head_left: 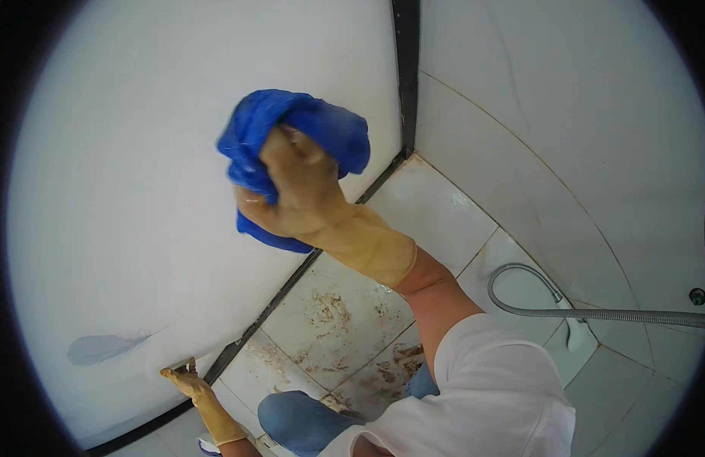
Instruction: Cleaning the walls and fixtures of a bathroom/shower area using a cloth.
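My right hand [303,179], in a yellow rubber glove, is closed on a bunched blue cloth [253,126]. Hand and cloth are up against a large whitish panel [139,190]; motion slightly blurs the fingers. Low on the left, my left hand [183,378] wears a matching glove. Its fingers are bent at the panel's lower part, close to the black frame [229,354]. What those fingers grip is too small to make out. A grey feather-shaped mark [107,349] shows on the panel to the left of this hand.
Pale floor tiles [330,312] below carry brown dirt stains. To the right lies a shower head [575,335] on the floor, its grey metal hose [634,315] looping out to the right. A tiled wall [566,137] meets the panel at a black upright post [407,76].
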The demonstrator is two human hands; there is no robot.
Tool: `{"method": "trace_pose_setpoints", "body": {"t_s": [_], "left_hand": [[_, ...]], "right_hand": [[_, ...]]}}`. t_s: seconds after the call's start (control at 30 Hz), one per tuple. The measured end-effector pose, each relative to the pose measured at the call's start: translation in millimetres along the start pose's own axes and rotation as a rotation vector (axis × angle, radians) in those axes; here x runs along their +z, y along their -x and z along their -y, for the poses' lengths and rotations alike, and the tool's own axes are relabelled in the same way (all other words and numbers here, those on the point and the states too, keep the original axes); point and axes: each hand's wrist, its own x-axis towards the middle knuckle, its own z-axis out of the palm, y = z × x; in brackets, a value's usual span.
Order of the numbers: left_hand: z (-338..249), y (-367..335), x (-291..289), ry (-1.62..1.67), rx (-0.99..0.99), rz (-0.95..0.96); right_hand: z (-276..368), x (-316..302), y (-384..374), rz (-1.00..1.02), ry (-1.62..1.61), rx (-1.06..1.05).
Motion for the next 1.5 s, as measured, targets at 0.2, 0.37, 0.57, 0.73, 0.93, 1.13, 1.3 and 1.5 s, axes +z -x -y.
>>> {"method": "trace_pose_setpoints", "body": {"t_s": [0.2, 0.37, 0.57, 0.73, 0.93, 1.13, 1.3, 1.5], "left_hand": [[-9, 8, 6, -0.047, -0.013, -0.02], [-13, 11, 5, -0.049, 0.017, -0.097], [1, 7, 23, -0.012, -0.035, -0.033], [-9, 8, 2, -0.027, -0.021, -0.037], [-6, 15, 18, -0.037, 0.004, 0.003], [-8, 12, 10, -0.012, -0.005, -0.033], [-10, 12, 20, -0.02, -0.028, -0.056], [1, 0, 8, 0.033, -0.055, -0.024]], "right_hand": [[-76, -28, 51, 0.104, 0.368, -0.021], [-165, -48, 138, -0.257, 0.318, 0.626], [-215, -46, 210, -0.591, 0.398, 0.984], [-101, -28, 134, 1.159, 1.006, 0.35], [-22, -5, 82, 1.208, 0.683, 0.414], [-26, 6, 98, 1.298, 0.684, 0.38], [-36, 1, 115, 1.368, 0.679, 0.266], [-51, -5, 149, 1.455, 0.671, 0.269]]}}
